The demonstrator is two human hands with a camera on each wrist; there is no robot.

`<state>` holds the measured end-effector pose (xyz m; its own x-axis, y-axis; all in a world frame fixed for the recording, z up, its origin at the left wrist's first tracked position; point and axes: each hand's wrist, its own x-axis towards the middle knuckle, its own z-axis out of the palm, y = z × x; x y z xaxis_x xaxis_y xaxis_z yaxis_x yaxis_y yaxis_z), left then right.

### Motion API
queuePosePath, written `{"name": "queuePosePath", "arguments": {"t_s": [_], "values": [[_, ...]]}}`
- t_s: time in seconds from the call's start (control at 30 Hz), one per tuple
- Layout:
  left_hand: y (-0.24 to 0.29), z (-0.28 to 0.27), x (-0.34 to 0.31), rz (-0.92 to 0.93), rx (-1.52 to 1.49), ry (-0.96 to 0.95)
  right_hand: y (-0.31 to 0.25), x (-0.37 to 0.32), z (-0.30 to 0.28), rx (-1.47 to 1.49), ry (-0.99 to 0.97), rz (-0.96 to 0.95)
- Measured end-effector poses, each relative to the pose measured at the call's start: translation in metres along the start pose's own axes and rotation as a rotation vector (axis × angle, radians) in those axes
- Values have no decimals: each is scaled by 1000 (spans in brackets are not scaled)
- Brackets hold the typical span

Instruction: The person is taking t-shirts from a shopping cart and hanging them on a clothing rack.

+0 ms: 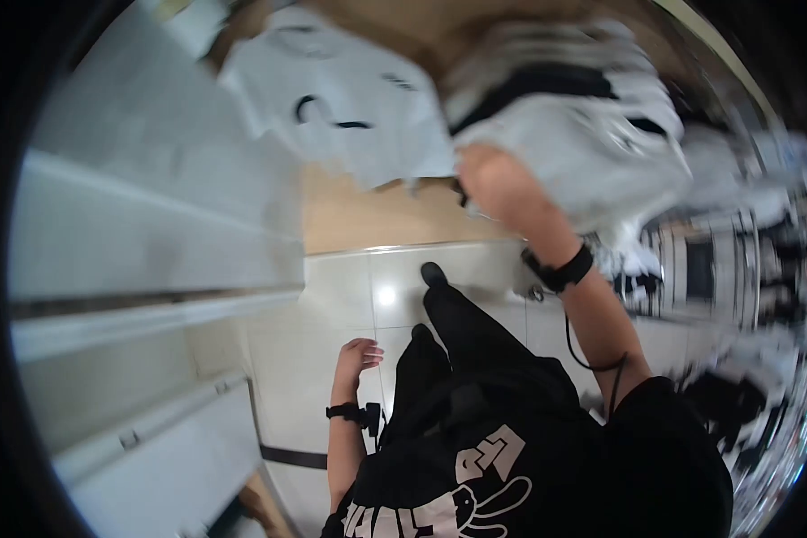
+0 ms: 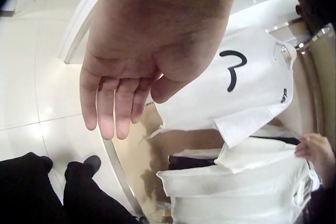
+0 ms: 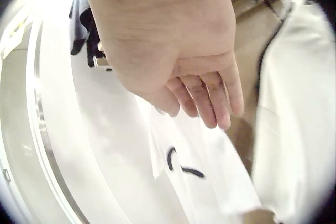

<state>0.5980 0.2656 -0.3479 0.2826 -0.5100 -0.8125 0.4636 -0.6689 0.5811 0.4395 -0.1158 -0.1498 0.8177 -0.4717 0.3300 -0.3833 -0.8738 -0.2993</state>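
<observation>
My left hand (image 1: 360, 355) hangs low beside my leg, fingers loosely extended and palm empty in the left wrist view. Raised to the rack, my right hand (image 1: 504, 186) is blurred in the head view. In the right wrist view its fingers are relaxed, with nothing in them. It is between a white T-shirt with a black curved print (image 1: 350, 103) and a hanging white shirt (image 1: 565, 148). From the left wrist, the right hand appears close to the shoulder of the white shirt (image 2: 252, 182). Dark cloth (image 1: 547, 85) shows among the hanging garments.
A tall pale panel (image 1: 152, 179) stands at the left, above a white drawer front (image 1: 161, 457). Glossy floor tiles (image 1: 332, 287) lie below the wooden display base (image 1: 377, 220). More clothes racks (image 1: 735, 269) stand at the right.
</observation>
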Motion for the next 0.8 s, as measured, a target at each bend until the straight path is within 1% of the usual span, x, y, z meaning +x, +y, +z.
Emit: {"name": "queuePosePath", "arguments": {"t_s": [0.03, 0.07, 0.1, 0.13, 0.17, 0.2, 0.23, 0.27, 0.3, 0.33, 0.37, 0.4, 0.43, 0.47, 0.53, 0.6, 0.63, 0.7, 0.73, 0.77, 0.8], "values": [[2, 5, 2, -11, 53, -19, 8, -49, 9, -5, -124, 82], [-1, 8, 4, -14, 114, -74, 12, -105, 15, -117, -148, 108], [-7, 26, 12, -24, 117, -66, 32, -166, 24, -215, -180, 127], [-13, 29, 12, -30, 121, -59, 35, -230, 33, -202, -320, 240], [-12, 35, 8, -39, 130, -97, 26, -261, 16, -88, -652, 527], [-6, 33, 2, -53, 137, -138, 20, -287, 5, 53, -853, 718], [0, 45, -6, -81, 178, -151, 25, -328, 1, 117, -882, 701], [5, 57, -10, -82, 217, -174, 30, -368, -5, 148, -893, 795], [8, 65, -17, -95, 282, -182, 26, -392, -21, 183, -909, 881], [9, 81, -21, -109, 345, -183, 41, -438, -24, 199, -895, 909], [11, 94, -24, -97, 360, -194, 62, -487, -12, 166, -807, 861], [14, 107, -29, -90, 380, -196, 68, -490, -23, 132, -718, 808], [21, 119, -30, -82, 398, -217, 72, -497, -42, 212, -575, 1008], [23, 137, -34, -75, 416, -231, 71, -490, -82, 299, -425, 1197], [23, 171, -39, -64, 447, -245, 110, -527, -95, 262, -194, 1230], [14, 216, -31, -72, 475, -265, 161, -545, -123, 173, -147, 1215], [11, 237, -26, -73, 491, -270, 187, -550, -134, 184, -147, 1226], [-1, 286, -17, -81, 503, -261, 251, -562, -148, 21, -114, 1142], [-8, 309, -11, -107, 504, -226, 287, -564, -148, 31, -119, 1132], [-17, 332, -5, -135, 504, -188, 323, -569, -143, -45, -160, 1116], [-16, 347, -21, -151, 494, -156, 350, -567, -145, -105, -212, 1090]]}}
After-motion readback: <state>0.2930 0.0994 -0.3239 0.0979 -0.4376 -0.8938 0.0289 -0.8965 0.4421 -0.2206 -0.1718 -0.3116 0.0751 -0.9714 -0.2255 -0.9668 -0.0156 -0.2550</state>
